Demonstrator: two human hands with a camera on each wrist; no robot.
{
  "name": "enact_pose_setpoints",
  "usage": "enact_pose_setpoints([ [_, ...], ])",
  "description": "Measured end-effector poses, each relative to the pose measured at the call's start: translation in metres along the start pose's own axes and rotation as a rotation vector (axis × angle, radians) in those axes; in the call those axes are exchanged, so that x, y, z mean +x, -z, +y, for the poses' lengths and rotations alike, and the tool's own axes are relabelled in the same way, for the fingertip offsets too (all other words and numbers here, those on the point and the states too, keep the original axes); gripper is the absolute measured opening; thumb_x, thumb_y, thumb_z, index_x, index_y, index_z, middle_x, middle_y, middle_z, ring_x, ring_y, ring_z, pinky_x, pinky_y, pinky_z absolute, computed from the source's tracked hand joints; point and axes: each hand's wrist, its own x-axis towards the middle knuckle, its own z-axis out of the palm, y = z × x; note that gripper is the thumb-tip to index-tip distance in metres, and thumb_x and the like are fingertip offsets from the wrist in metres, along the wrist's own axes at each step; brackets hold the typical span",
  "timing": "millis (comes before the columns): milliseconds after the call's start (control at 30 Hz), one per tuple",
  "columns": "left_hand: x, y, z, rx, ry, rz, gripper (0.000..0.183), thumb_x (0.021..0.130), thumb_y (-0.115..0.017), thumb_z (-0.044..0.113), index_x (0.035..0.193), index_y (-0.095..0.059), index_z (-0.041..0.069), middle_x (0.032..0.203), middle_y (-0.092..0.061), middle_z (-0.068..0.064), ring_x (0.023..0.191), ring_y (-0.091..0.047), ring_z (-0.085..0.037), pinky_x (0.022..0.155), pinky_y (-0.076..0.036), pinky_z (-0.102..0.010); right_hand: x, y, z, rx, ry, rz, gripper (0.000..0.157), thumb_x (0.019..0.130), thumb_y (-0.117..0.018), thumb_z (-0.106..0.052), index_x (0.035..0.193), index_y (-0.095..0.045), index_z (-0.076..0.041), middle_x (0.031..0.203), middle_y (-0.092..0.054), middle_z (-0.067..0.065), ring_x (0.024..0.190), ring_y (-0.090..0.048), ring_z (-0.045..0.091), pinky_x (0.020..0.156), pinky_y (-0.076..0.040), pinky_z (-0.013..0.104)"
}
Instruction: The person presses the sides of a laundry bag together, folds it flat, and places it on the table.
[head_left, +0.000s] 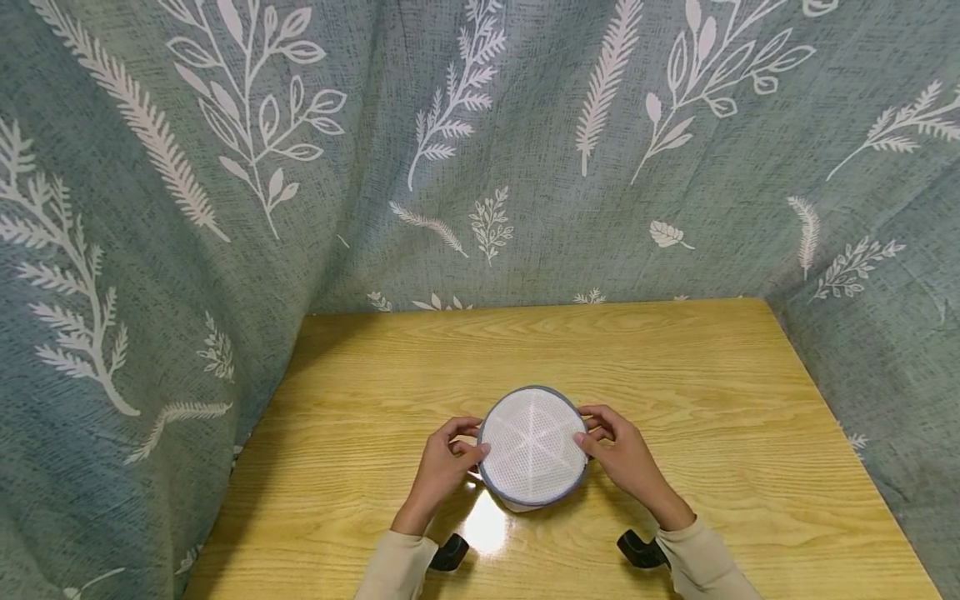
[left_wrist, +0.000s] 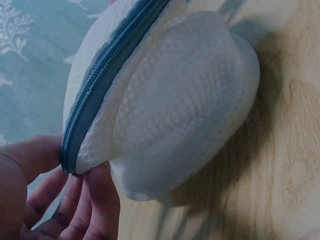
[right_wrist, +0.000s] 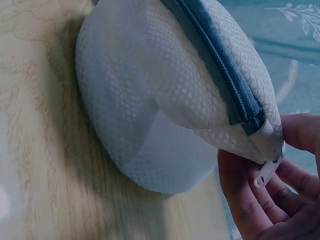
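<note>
A round white mesh laundry bag (head_left: 531, 446) with a blue zipper (left_wrist: 95, 85) round its top edge stands on the table. My left hand (head_left: 442, 468) pinches the rim on the left, thumb on top and fingers beneath. On the opposite side my right hand (head_left: 624, 454) pinches the rim close to the white zipper pull (right_wrist: 267, 173), which hangs by the fingers. The zipper looks closed along the parts in view. Below the rim, the soft mesh side bulges and creases in both wrist views. What the bag holds, if anything, cannot be seen.
The wooden table (head_left: 360, 375) extends on all sides of the bag. Grey-green leaf-patterned curtains (head_left: 525, 167) hang behind and at the sides. Black wrist straps (head_left: 450, 552) show at both sleeves. Light glares off the tabletop near the left hand.
</note>
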Motion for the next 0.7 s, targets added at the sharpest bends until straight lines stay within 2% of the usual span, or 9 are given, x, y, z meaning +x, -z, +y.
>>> enact_pose_setpoints([
  [233,0.001,-0.002,-0.002,0.013,0.029,0.008,0.038,0.094,-0.073,-0.008,0.130,-0.064,-0.009,0.114,-0.067,-0.022,0.069,-0.065,-0.010,0.058,-0.063,-0.035,0.000,-0.001,0.001,0.005,-0.019,0.000,0.040,0.099,-0.073,-0.004,0.135,-0.062,0.008,0.109,-0.070,0.018,0.086,-0.068,0.015,0.069,-0.061,0.029],
  [700,0.002,-0.002,-0.011,0.044,0.025,0.001,0.038,0.094,-0.074,-0.007,0.131,-0.064,-0.008,0.114,-0.068,-0.023,0.074,-0.066,-0.012,0.056,-0.059,-0.026,0.004,-0.006,0.016,-0.002,-0.001,0.014,0.037,0.097,-0.074,-0.001,0.132,-0.064,0.008,0.106,-0.069,0.017,0.082,-0.067,0.012,0.066,-0.057,0.023],
])
